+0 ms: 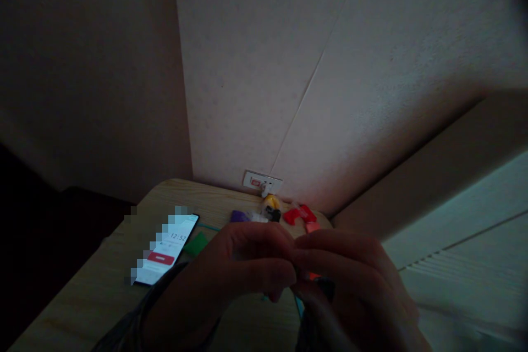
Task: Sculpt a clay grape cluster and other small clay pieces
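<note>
My left hand [247,264] and my right hand [355,275] meet over the front of a light wooden table [94,269]. The fingers of both are pinched together at the tips, where the two hands touch. Whatever sits between the fingertips is too dark and covered to name. Just behind my fingers lie a purple piece [239,216], red pieces [304,214] and a yellow item in clear wrapping [271,203]. A green piece [196,244] rests left of my left hand. Bits of orange and a teal strip show below the hands, mostly hidden.
A lit phone [167,253] lies on the table's left side, partly pixelated. On the wall behind the table is a power outlet [262,180] with a plug in it. A pale panelled surface [474,242] stands close on the right. The room is dim.
</note>
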{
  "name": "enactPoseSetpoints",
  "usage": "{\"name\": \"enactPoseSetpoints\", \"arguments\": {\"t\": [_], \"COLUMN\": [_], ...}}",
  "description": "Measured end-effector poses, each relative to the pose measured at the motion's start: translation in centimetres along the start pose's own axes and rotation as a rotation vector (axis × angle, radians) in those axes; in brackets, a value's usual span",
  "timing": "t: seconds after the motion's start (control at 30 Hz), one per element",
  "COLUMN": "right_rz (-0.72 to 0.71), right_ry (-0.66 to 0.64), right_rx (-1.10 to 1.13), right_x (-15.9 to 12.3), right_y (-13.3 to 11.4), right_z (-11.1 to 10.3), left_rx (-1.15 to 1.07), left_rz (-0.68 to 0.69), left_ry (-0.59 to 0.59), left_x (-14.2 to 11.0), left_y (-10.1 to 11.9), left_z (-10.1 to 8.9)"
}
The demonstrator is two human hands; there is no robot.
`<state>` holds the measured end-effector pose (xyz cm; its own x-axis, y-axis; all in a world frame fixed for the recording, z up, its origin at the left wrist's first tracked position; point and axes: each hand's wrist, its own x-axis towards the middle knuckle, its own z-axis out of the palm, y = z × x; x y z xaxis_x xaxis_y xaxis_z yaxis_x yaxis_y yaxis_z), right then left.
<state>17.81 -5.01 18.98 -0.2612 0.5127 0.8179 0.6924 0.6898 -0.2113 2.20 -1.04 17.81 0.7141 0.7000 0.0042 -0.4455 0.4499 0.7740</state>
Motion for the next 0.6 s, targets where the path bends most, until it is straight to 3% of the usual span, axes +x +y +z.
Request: {"name": "enactPoseSetpoints", "arguments": {"t": [0.37, 0.6], "right_rz": [-0.053, -0.014], "right_ry": [-0.062, 0.011], "right_rx": [-0.011, 0.030], "right_x": [0.54, 0.60], "right_y": [-0.01, -0.42], "right_z": [-0.53, -0.06], "left_rx": [0.010, 0.029], "left_rz": [-0.038, -0.035], "left_ry": [0.015, 0.024], "left_x": [0.34, 0.39], "left_y": [0.29, 0.32], "left_z": [0.09, 0.01]}}
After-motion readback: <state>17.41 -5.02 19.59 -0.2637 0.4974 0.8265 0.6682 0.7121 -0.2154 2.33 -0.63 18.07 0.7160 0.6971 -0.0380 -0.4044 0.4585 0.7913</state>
